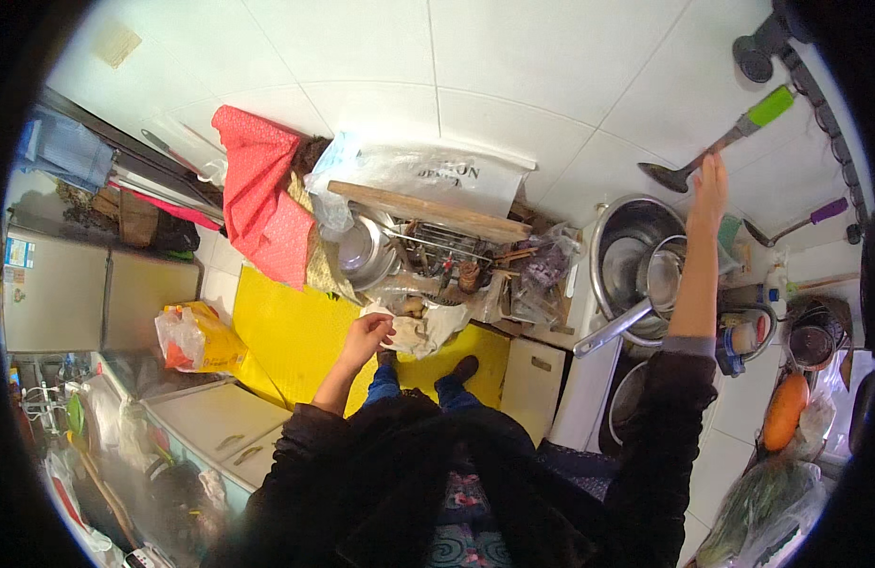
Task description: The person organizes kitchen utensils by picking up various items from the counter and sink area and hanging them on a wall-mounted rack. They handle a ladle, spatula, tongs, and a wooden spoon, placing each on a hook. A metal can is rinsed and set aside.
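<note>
My right hand [709,192] is raised at the tiled wall, its fingertips at the dark shaft of a ladle with a green handle [737,133]. Whether the fingers grip it cannot be told. Under that forearm, a long-handled metal saucepan [622,328] rests in a large stainless steel basin [601,248]. My left hand [370,336] hovers over the yellow floor mat with loosely curled fingers, nothing visible in it. Close to it, a pale open bag [423,334] holds roundish brown items. Another ladle, with a purple handle [828,211], hangs farther right.
A wooden board [430,211] stands before a wire rack crowded with utensils. Red patterned cloth [263,206] hangs left of it. A yellow bag [210,337] lies on the floor mat [288,323]. At the right are an orange squash-like object [785,412] and bagged greens [761,504].
</note>
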Motion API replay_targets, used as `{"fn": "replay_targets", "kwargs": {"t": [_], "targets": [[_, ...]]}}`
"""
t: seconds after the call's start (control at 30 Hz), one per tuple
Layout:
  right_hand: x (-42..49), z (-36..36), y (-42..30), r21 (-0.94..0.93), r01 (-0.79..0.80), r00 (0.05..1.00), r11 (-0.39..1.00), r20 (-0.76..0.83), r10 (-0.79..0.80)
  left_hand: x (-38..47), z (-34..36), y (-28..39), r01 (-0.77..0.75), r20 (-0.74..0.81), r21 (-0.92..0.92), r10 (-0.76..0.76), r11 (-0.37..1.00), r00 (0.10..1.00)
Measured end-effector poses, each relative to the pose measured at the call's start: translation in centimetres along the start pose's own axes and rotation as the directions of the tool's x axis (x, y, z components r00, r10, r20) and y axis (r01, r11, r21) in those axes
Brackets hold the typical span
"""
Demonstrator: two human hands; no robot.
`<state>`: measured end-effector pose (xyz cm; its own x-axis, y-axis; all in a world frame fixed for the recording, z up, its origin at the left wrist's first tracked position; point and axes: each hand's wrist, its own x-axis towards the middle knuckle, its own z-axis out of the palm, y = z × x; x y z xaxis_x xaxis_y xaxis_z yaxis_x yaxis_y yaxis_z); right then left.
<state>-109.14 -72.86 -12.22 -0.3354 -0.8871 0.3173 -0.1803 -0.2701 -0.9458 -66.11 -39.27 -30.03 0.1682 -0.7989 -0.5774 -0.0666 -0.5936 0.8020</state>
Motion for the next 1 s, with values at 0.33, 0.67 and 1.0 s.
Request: {"fn": "replay_targets", "kwargs": {"t": [0.33, 0.67, 1.0], "targets": [[-27.8, 10.6, 1.8, -0.154, -0.107, 0.876, 0.982, 0.454, 0.166, -0.1, -3.1, -2.9, 0.037, 0.071, -0.077, -0.031, 0.996, 0.997], [-35.9, 22.0, 16.2, -0.807, -0.065, 0.695, 0.588, 0.386, 0.607, -3.3, -9.4, -4.0, 0.05, 0.032, 0.061, -0.052, 0.997, 0.998], [-38.4, 18.7, 12.9, -0.707, -0.076, 0.728, 0.703, 0.443, 0.523, -4.4, -12.5, -3.6, 0.027, 0.056, 0.078, -0.031, 0.997, 0.998]]}}
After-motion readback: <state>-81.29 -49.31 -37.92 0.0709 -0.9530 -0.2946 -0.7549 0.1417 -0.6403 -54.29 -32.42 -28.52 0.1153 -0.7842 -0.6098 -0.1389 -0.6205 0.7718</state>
